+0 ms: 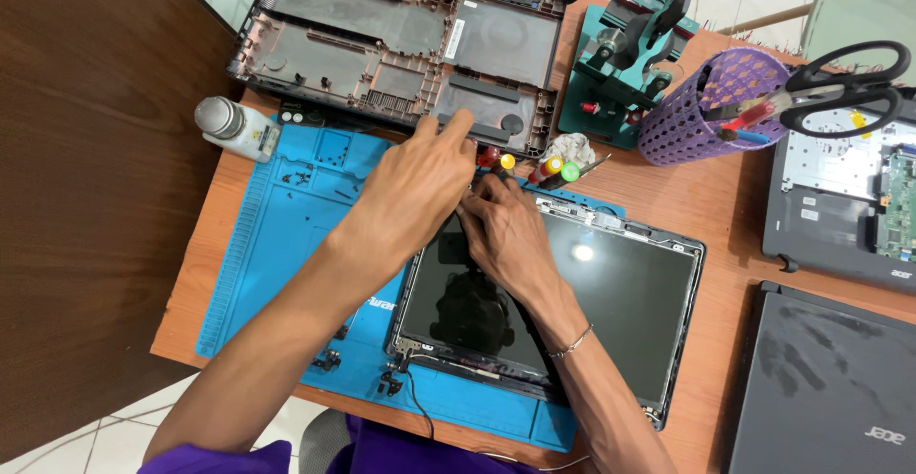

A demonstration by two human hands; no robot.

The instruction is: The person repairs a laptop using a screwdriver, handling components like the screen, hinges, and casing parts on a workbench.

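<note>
Head view: the left hand lies curled, palm down, over the far-left corner of the screen panel, fingers bent toward the panel's edge; whether it grips anything cannot be told. The right hand rests just beside it on the panel's top edge, fingers pressed at the bezel, touching the left. The panel lies flat on the blue mat. Beyond the hands sit a laptop base, screwdrivers and a bottle.

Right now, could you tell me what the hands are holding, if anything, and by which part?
Both the left hand and the right hand press on the far edge of the laptop screen panel near its corner; whether they grip it cannot be told.
</note>
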